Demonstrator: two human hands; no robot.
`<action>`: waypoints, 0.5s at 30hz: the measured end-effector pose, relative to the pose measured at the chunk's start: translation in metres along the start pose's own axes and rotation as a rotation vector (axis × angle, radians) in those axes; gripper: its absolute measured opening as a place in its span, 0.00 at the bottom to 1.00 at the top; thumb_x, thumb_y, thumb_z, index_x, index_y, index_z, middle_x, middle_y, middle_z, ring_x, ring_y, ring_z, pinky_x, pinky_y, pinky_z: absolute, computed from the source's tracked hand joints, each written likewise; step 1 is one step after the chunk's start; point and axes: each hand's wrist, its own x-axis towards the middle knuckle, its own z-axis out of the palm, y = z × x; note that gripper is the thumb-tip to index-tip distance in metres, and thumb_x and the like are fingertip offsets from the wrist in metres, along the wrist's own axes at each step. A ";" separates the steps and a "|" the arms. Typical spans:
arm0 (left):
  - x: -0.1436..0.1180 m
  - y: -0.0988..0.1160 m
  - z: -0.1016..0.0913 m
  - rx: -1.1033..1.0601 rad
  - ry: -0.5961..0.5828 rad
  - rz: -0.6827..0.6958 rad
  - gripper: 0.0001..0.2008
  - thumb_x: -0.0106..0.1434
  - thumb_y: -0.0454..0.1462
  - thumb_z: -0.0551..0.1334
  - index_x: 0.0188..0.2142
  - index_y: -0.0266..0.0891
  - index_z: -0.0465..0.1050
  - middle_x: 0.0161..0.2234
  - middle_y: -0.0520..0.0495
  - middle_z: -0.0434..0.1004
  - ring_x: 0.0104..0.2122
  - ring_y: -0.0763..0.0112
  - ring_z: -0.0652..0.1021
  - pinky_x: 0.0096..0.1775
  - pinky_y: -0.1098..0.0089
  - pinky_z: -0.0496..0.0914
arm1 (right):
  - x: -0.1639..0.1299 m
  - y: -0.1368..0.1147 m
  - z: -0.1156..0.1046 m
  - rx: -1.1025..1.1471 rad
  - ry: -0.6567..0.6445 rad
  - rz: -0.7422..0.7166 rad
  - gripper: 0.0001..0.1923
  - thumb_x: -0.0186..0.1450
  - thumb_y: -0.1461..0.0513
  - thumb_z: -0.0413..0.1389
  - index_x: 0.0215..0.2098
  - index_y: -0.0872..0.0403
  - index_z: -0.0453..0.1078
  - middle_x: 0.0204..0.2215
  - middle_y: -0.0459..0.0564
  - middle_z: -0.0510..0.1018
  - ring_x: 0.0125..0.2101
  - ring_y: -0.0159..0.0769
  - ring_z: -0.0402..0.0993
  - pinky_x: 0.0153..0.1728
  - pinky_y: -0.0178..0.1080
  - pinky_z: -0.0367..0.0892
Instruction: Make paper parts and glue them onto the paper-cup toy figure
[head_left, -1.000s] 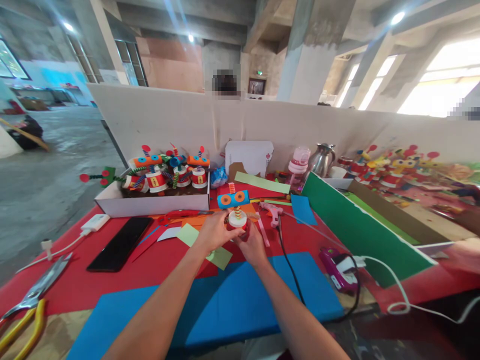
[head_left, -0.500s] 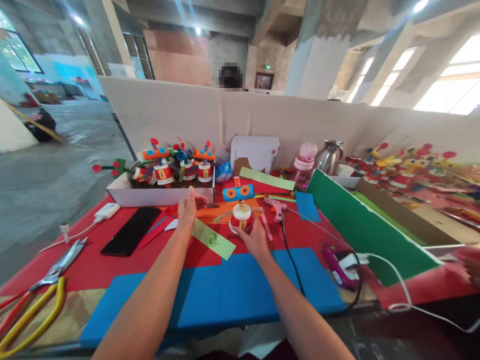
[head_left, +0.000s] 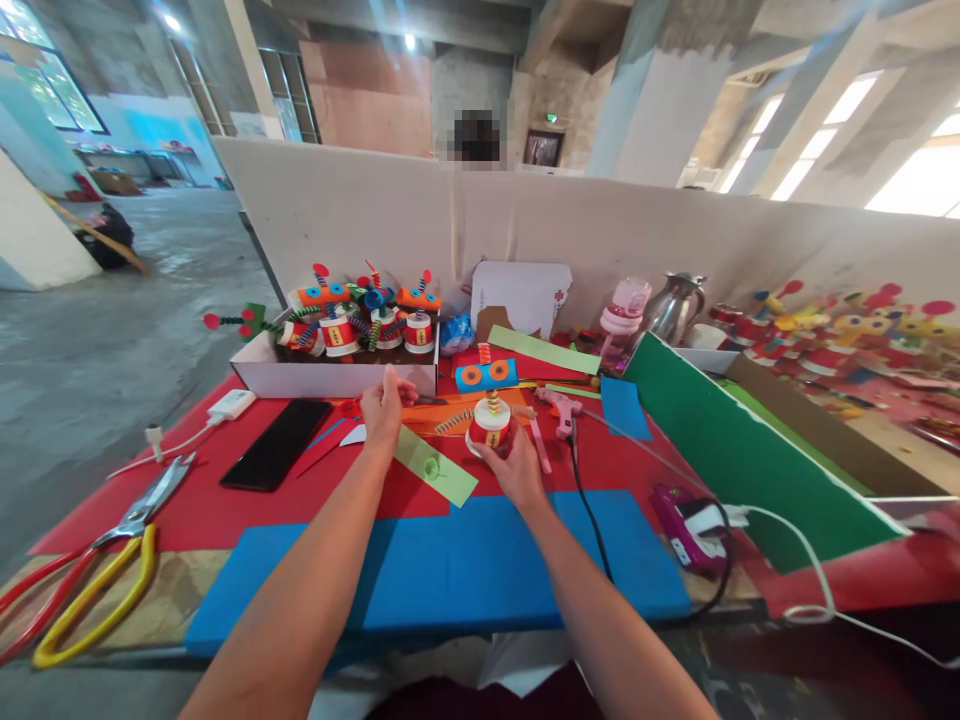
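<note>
While the red-covered surface (head_left: 199, 505) spreads beneath, cup figure (head_left: 492, 428) sits mid-surface, long axis upright; right hand (head_left: 520, 468) grips its cup, left hand (head_left: 382, 408) released, apart; blue tube head (head_left: 488, 377) runs crosswise, orange eyes (head_left: 473, 375) facing camera.

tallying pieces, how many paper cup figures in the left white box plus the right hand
5: in the white box, left to right, a tilted figure, second figure, third figure and fourth figure; the right hand holds a fifth figure. More may be hidden in the box.
</note>
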 end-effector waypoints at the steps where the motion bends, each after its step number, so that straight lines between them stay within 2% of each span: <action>1: 0.002 0.007 -0.002 -0.001 -0.001 0.000 0.28 0.58 0.57 0.50 0.18 0.38 0.68 0.15 0.46 0.73 0.20 0.68 0.77 0.23 0.72 0.70 | 0.000 0.000 0.001 -0.002 0.011 -0.003 0.28 0.54 0.51 0.63 0.48 0.56 0.67 0.44 0.58 0.76 0.45 0.46 0.73 0.45 0.45 0.69; 5: 0.011 0.032 -0.019 0.022 0.015 0.085 0.28 0.60 0.55 0.48 0.19 0.37 0.69 0.16 0.46 0.73 0.21 0.68 0.77 0.24 0.72 0.71 | 0.000 0.000 0.002 -0.006 0.029 0.014 0.28 0.54 0.50 0.62 0.48 0.57 0.66 0.42 0.59 0.76 0.41 0.46 0.74 0.41 0.46 0.71; 7: 0.014 0.036 -0.032 0.043 0.062 0.133 0.27 0.60 0.55 0.48 0.19 0.37 0.69 0.17 0.46 0.74 0.21 0.68 0.77 0.25 0.71 0.71 | 0.000 -0.001 0.002 0.003 0.015 0.016 0.28 0.54 0.50 0.62 0.47 0.57 0.66 0.40 0.58 0.76 0.39 0.45 0.74 0.40 0.46 0.71; 9: 0.014 0.032 -0.046 0.068 0.152 0.167 0.28 0.61 0.54 0.47 0.19 0.37 0.70 0.16 0.47 0.73 0.20 0.69 0.76 0.24 0.71 0.70 | 0.000 -0.002 0.001 0.016 0.004 0.005 0.27 0.54 0.50 0.62 0.46 0.56 0.67 0.40 0.58 0.76 0.39 0.45 0.74 0.40 0.46 0.71; 12: 0.011 0.013 -0.065 0.186 0.294 0.175 0.27 0.62 0.52 0.46 0.20 0.38 0.70 0.16 0.48 0.72 0.18 0.70 0.74 0.25 0.70 0.69 | 0.001 -0.002 0.001 0.013 0.017 -0.009 0.28 0.55 0.49 0.61 0.47 0.57 0.66 0.42 0.60 0.76 0.43 0.47 0.73 0.42 0.47 0.70; 15: 0.006 -0.005 -0.075 0.384 0.298 0.174 0.26 0.63 0.50 0.46 0.19 0.39 0.70 0.14 0.49 0.70 0.18 0.69 0.73 0.27 0.69 0.69 | 0.000 -0.001 0.001 0.003 0.020 -0.012 0.30 0.54 0.49 0.62 0.48 0.58 0.66 0.44 0.62 0.75 0.45 0.48 0.73 0.44 0.47 0.70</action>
